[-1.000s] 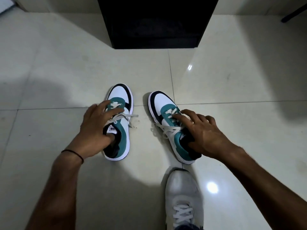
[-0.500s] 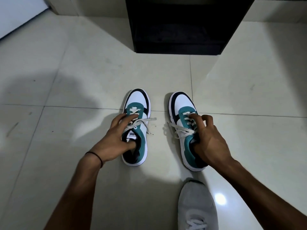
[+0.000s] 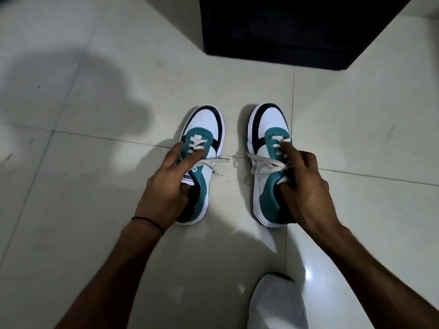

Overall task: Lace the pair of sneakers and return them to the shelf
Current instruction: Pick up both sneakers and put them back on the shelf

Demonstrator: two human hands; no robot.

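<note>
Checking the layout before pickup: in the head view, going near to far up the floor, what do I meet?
Grey shoe → the two teal sneakers, left and right, side by side → black shelf unit.

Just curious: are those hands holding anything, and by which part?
Each hand grips a sneaker at its opening: left hand on the left sneaker, right hand on the right sneaker, thumbs inside.

Dim indoor light, with the brightest patch on the floor (image 3: 99, 210) around the 2 sneakers (image 3: 268, 162). A small hot glare spot sits on the glossy tile near the bottom right. A large soft shadow spreads over the upper left, and darker shadows fall under both forearms. Tile lines bow from wide-angle distortion. The black shelf (image 3: 297, 32) shows almost no detail. Focus is fairly sharp throughout.
</note>
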